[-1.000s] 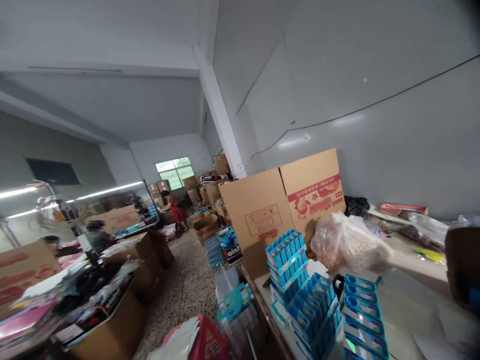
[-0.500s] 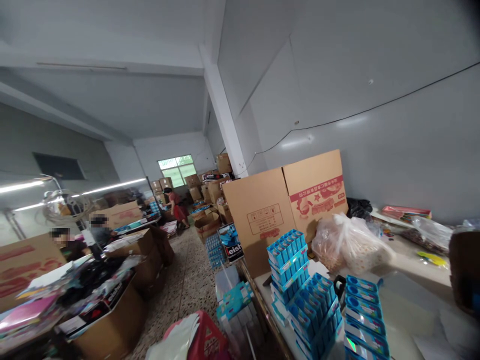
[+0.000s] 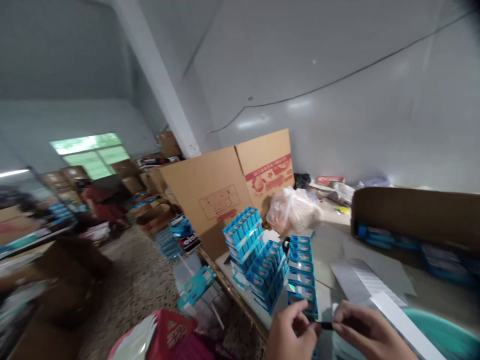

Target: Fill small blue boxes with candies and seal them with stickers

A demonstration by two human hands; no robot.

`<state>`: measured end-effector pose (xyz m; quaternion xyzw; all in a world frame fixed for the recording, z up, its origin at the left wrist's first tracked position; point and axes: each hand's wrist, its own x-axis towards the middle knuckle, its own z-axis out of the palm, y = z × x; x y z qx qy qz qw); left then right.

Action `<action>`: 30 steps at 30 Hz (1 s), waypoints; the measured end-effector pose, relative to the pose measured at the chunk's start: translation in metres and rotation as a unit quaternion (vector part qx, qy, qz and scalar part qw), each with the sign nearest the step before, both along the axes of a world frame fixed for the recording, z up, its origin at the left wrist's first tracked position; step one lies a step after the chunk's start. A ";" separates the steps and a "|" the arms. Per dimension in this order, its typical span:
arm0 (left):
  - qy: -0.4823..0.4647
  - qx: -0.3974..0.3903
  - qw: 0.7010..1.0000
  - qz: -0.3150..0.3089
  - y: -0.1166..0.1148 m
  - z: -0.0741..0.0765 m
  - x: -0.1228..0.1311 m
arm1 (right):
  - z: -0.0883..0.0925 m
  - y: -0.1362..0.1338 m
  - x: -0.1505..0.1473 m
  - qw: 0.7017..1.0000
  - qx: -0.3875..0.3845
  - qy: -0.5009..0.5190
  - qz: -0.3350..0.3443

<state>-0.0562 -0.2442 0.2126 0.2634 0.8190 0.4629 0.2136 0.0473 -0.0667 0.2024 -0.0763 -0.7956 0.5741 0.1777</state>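
My left hand point(image 3: 288, 332) and my right hand point(image 3: 369, 330) are low in the view, fingers pinched. Between their fingertips stretches a small, thin black piece point(image 3: 326, 325), an end in each hand; its kind I cannot make out. Just beyond my left hand stands a row of blue boxes point(image 3: 301, 267) with windowed tops, its near end partly hidden by my fingers. To its left are further blue boxes point(image 3: 267, 270) and a taller stack of blue boxes point(image 3: 243, 235) on the table point(image 3: 324, 280).
A large cardboard sheet point(image 3: 213, 200) stands behind the stacks, beside white plastic bags point(image 3: 294, 210). On the right are a brown carton point(image 3: 416, 205) with blue packs, grey sheets point(image 3: 360, 280) and a teal basin point(image 3: 442, 325). A red plastic stool point(image 3: 165, 335) stands left of the table.
The view has turned to the right. Both my hands have come into sight with the black piece between them, and the carton and teal basin now show.
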 end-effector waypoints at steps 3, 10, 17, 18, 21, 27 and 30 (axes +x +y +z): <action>0.010 0.024 1.000 -0.005 0.004 0.001 -0.012 | 0.001 -0.003 -0.011 0.998 -0.064 -0.018 -0.020; -0.038 0.062 0.997 0.013 0.017 0.025 -0.056 | 0.023 0.004 -0.045 0.994 -0.035 -0.026 -0.104; -0.052 0.100 0.992 -0.059 0.043 0.029 -0.123 | 0.041 0.022 -0.096 0.992 -0.016 -0.032 -0.124; -0.058 0.101 0.991 -0.070 0.046 0.028 -0.132 | 0.043 0.023 -0.102 0.993 -0.028 -0.038 -0.111; -0.080 0.090 0.988 -0.099 0.057 0.024 -0.157 | 0.048 0.024 -0.121 0.992 -0.077 -0.049 -0.084; -0.083 0.057 0.979 -0.175 0.078 0.006 -0.200 | 0.033 0.016 -0.157 0.983 -0.074 -0.043 -0.163; -0.086 0.044 0.976 -0.195 0.085 -0.005 -0.213 | 0.016 0.014 -0.171 0.970 -0.050 -0.045 -0.232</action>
